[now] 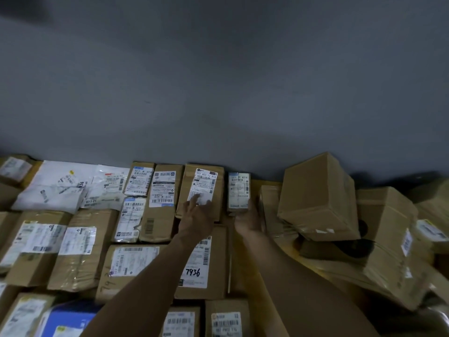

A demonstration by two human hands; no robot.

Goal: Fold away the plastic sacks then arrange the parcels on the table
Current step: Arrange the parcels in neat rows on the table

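Note:
Several labelled cardboard parcels lie in rows on a yellow table [263,188] against a grey wall. My left hand [197,218] reaches forward with straight fingers that rest on the white label of a long brown parcel [201,190] in the back row. My right hand [247,221] holds the near end of a small narrow parcel [238,192] that stands just right of the long one. A parcel marked 7936 [206,263] lies under my left forearm. No plastic sacks are in view.
A loose heap of larger brown boxes [318,198] is piled at the right, some tilted. White plastic mailers [58,186] lie at the back left. A blue-topped parcel [70,317] sits at the near left.

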